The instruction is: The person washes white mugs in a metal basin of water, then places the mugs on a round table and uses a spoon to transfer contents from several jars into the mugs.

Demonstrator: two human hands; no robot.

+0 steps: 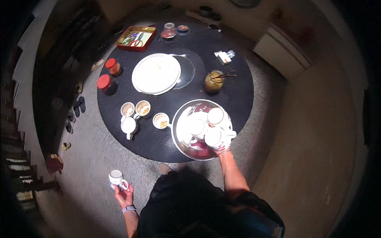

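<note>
My left hand (124, 192) is closed around a white mug with a blue pattern (116, 183), held upright beyond the table's edge at the lower left. At the near right, my right hand (222, 151) is by the rim of a round steel tray (177, 146), gripping a white mug with red flowers (213, 137); that mug hides most of the fingers. Two more white mugs, a far one (215, 116) and a left one (198, 128), stand close against it on the tray. Left of the tray is a single mug (161, 121) with brownish residue inside.
Three mugs (129, 125) cluster at the table's near left. The round dark table (158, 146) also bears a white lid-like disc (156, 73), a jar with dark sticks (214, 81), red-lidded jars (104, 81) and a red tray (136, 38). Footwear (76, 108) lies on the floor.
</note>
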